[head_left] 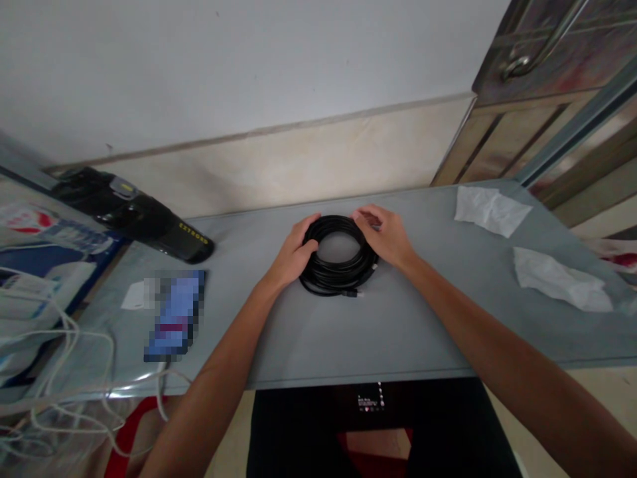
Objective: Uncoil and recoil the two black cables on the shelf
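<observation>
From the head view, a black cable (pixel 332 273), smooth and glossy, is wound into a thick round coil lying flat on the middle of the smooth grey table (pixel 358 338), its plug (pixel 350 293) at the near edge; crinkled white tissues (pixel 492 211) lie well to the right. Both forearms reach forward, converging; the left hand (pixel 296 251) pinches the coil's left side between thumb and fingers, the right hand (pixel 387 234) curls against its far right side, but whether it grips I cannot tell

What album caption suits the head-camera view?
Left hand and right hand at opposite sides of a coiled black cable on a grey table.
</observation>
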A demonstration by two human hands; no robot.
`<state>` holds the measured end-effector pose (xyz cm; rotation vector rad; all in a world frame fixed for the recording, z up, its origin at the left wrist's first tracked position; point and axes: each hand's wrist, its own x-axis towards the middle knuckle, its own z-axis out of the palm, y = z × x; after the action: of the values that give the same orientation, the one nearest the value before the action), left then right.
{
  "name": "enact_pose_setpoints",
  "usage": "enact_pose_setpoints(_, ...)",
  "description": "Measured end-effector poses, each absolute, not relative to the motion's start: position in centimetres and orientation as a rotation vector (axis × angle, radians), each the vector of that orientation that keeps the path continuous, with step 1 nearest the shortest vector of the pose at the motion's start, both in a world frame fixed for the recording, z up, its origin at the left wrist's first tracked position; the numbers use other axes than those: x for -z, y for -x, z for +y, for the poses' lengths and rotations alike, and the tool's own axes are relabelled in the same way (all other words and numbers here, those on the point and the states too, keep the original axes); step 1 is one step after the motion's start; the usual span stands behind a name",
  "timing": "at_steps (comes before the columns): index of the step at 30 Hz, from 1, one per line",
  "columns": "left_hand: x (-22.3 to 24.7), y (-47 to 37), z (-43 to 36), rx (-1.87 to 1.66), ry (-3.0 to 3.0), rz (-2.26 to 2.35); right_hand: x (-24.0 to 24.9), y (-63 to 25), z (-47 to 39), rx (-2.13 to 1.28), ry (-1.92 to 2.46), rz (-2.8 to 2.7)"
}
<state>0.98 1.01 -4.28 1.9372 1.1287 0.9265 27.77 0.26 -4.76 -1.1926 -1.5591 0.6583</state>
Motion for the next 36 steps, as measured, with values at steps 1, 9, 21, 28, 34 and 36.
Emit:
enact_pose_setpoints(1, 4.2, -1.0, 1.0, -0.924, -1.923, 1.126, 4.8, -27.8, 0.3, -0.66, 1.196, -1.554)
enact_pose_setpoints(9, 2.5, -2.0, -0.1, -1.0, -1.819, 1.046, 4.7, -27.9, 0.4, -0.686, 1.19, -1.57)
enact_pose_setpoints(21, 2.1, -2.6, 0.0, -1.23, -1.535, 1.115, 3.9, -28.3, -0.1, -0.7, 1.236, -1.322)
enact_pose_setpoints(28, 2.2, -3.1, 0.5, -1.431, -1.221, 1.002, 3.8, -28.9, 0.6, -0.531, 1.213, -1.175)
enact_pose_setpoints(34, 1.6, -1.8, 1.2, -1.46, -0.898, 0.935, 3.5, -29.0, 0.5, -0.491, 1.217, -1.116)
enact_pose_setpoints(36, 1.4, -1.1, 1.5, -1.469, -0.833, 0.908, 3.5, -29.0, 0.5, -0.495, 1.212, -1.114)
